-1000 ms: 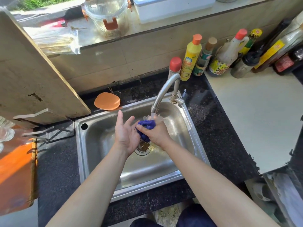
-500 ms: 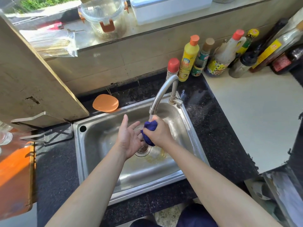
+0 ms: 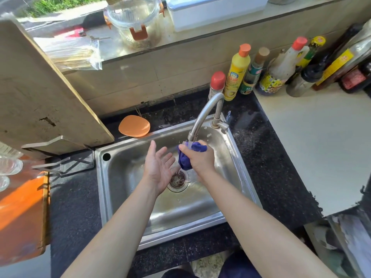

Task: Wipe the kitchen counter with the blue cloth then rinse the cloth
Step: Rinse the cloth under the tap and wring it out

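Right hand (image 3: 200, 160) clenched cloth (image 3: 185, 161) under tap (image 3: 218, 111); left hand (image 3: 158, 169) spread flat beside. Bottles (image 3: 236, 73) behind sink (image 3: 99, 177); labels unreadable.

Two hands: left hand (image 3: 160, 167), right hand (image 3: 200, 159). One crumpled blue cloth (image 3: 184, 162). One stainless steel sink (image 3: 112, 189). One curved metal tap (image 3: 202, 115). One flat orange disc (image 3: 134, 125). One clear glass jar (image 3: 136, 19). About eight condiment bottles (image 3: 236, 73), far ones overlapping.

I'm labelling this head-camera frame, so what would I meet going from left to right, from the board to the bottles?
wooden board → orange disc → left hand → blue cloth → yellow bottle → white red-capped bottle. The right hand and tap overlap the cloth, so I left them out.
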The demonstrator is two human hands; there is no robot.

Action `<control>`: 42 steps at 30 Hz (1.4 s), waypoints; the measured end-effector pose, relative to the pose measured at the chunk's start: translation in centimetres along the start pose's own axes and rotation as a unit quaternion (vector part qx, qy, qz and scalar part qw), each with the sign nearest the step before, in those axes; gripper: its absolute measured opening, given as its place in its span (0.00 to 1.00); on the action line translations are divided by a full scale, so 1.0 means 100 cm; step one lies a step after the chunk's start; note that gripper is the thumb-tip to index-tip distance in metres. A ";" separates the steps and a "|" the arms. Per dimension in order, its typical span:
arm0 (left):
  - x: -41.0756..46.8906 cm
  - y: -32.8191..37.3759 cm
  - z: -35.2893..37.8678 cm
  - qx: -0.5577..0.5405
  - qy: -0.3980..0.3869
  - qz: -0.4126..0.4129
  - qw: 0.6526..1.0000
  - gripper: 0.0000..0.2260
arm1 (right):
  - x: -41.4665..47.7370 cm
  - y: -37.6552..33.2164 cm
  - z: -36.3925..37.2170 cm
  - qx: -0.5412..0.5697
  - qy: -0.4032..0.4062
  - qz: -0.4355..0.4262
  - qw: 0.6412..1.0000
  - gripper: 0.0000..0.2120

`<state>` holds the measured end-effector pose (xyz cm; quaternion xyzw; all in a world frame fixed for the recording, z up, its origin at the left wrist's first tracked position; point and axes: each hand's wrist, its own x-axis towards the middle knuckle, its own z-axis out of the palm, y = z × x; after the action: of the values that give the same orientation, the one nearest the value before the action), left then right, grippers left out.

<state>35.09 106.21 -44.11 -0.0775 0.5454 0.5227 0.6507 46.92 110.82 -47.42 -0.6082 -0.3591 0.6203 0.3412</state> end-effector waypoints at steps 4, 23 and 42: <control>-0.001 -0.005 -0.006 0.029 -0.003 -0.038 0.999 0.36 | 0.001 0.001 -0.002 0.025 -0.007 0.027 0.999 0.11; 0.008 -0.009 0.016 0.090 -0.043 0.039 0.994 0.22 | 0.004 0.005 -0.016 -0.064 -0.089 -0.026 0.994 0.13; 0.008 0.002 0.003 0.110 0.028 0.177 0.978 0.11 | 0.026 0.006 -0.031 -0.083 -0.225 0.044 0.970 0.40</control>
<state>35.02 106.95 -44.60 0.0780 0.6224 0.5640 0.5371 49.92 112.81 -49.30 -0.4945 -0.4494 0.7237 0.1725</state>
